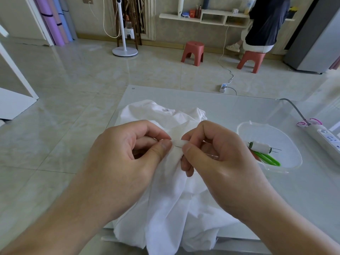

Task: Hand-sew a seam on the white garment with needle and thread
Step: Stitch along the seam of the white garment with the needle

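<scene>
Right grip (185, 149) pinches needle (178, 147), lying level, pointing left.

Glossy beige floor tiles (77, 74), two red stools (192, 52), wall shelf (184, 17).

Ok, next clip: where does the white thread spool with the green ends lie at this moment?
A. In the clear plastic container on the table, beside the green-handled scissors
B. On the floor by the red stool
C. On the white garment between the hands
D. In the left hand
A: the white thread spool with green ends lies inside the clear plastic container, right next to the green-handled scissors, apart from both hands.
</scene>
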`<state>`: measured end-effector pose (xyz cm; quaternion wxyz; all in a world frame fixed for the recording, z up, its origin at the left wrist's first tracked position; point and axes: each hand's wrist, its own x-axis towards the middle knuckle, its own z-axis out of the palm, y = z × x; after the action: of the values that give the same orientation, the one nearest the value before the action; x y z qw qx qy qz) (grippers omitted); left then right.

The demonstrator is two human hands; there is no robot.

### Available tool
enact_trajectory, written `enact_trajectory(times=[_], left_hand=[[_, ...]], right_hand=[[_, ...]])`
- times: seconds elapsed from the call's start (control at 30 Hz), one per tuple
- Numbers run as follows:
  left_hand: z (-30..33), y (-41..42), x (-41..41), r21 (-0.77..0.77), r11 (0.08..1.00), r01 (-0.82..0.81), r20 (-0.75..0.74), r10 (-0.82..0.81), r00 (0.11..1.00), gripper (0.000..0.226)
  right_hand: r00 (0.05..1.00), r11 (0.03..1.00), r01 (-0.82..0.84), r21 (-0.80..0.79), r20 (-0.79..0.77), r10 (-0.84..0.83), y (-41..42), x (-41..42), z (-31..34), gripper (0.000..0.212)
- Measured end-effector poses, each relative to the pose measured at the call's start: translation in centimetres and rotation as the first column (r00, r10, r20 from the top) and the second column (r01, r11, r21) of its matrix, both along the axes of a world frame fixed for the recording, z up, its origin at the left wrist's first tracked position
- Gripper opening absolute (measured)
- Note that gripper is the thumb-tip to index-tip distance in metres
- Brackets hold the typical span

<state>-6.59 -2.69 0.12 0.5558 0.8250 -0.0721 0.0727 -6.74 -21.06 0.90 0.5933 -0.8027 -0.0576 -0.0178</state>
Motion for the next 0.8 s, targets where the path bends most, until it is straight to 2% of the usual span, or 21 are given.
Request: enact_trajectory(times=[0.23,0.37,0.53,0.7,0.8], left_hand=[[0.1,-0.2,-0.2,0.065,0.998,-0.001,0.009,0.001,1.0,0.011],[0.2,-0.2,-0.2,0.092,0.996,-0.014,0.021,0.013,1.0,0.01],[-0.1,0.0,0.1,0.068,0.998,-0.007,0.008,0.007,1.0,0.008],[-0.1,0.1,0.2,0.001,1.0,0.026,-0.043,-0.026,0.999,0.014],[0.0,0.3,0.4,-0.044,0.997,0.064,-0.08,-0.067,0.995,0.015]], right_hand=[[1.0,0.996,0.026,-0.088,0.019,-0.024,-0.2,0.2,-0.4,0.023],[1.0,0.997,0.023,-0.069,0.022,-0.021,-0.5,0.6,-0.6,0.024],[1.0,1.0,-0.011,0.022,-0.02,0.011,-0.7,0.9,-0.9,0.027],[0.995,0.971,-0.065,0.232,-0.059,0.08,-1.0,1.4,-1.2,0.022],[0.988,0.943,-0.098,0.318,-0.083,0.131,-0.9,1.5,-1.3,0.012]])
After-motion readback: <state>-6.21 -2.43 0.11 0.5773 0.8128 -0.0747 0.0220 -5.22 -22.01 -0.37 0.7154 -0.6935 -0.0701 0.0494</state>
